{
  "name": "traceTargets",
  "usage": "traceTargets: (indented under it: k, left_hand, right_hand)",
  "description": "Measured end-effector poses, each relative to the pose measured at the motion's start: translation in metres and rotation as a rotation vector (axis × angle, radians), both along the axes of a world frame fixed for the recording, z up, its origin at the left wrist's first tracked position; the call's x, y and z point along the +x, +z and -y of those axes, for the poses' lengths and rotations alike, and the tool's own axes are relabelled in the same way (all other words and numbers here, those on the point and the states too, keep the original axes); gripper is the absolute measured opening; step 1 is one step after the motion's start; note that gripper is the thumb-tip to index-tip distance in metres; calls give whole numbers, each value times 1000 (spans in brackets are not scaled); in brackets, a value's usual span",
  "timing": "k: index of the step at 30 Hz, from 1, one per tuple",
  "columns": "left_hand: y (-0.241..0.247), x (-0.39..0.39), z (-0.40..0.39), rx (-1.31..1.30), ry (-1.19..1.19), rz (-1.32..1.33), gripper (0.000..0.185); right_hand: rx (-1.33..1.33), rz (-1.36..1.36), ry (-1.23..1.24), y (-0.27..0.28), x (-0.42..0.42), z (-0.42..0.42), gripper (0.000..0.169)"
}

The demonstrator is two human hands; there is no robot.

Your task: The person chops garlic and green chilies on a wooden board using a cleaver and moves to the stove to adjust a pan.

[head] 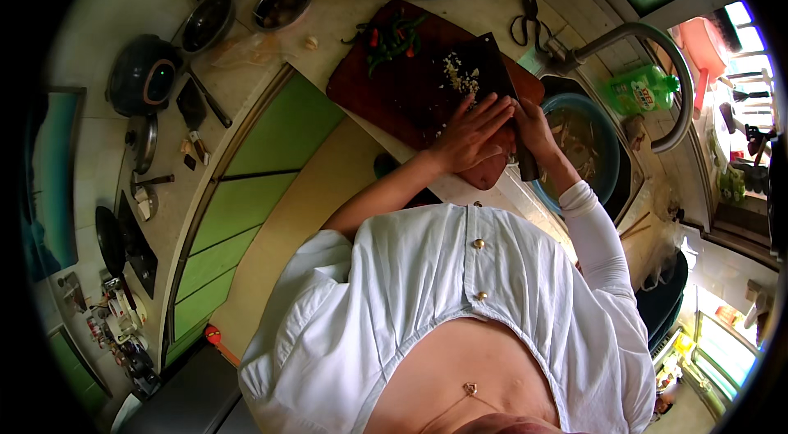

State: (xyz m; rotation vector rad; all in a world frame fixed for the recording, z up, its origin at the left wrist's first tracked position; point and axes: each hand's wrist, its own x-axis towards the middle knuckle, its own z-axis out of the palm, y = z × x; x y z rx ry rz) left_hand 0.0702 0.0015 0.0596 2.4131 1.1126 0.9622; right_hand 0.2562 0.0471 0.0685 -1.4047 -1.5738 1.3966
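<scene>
A dark cleaver is over the brown cutting board, and my right hand grips it where blade meets handle. Its dark handle sticks out below that hand, towards my body. My left hand is laid out flat with fingers extended, their tips against the lower blade; the palm's underside is hidden. Finely chopped white bits, which look like garlic, are on the dark blade face, and a few crumbs dot the board. Green and red chili peppers are heaped at the board's far left corner.
Right of the board, a blue basin of water and food pieces sits in the sink under a curved faucet. Scissors lie behind the board. A metal bowl and a garlic clove are left of it.
</scene>
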Motion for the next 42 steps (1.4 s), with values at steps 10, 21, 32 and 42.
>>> traceTargets:
  k: [10,21,32,42]
  left_hand:
    - [-39,-10,-54,-86,271,25,75]
    - [19,-65,-37,-57,-34,-172,59]
    - [-16,-25,-52,-50,-23,-199,66]
    - [2,-82,-106,64,232,-178,44]
  right_hand:
    - [-111,141,49,52,13,27,21]
    - [889,931,340,61,32,9,36]
    - [1058,878,498,62,32,-1,30]
    - [845,850,228,67,38,30,37]
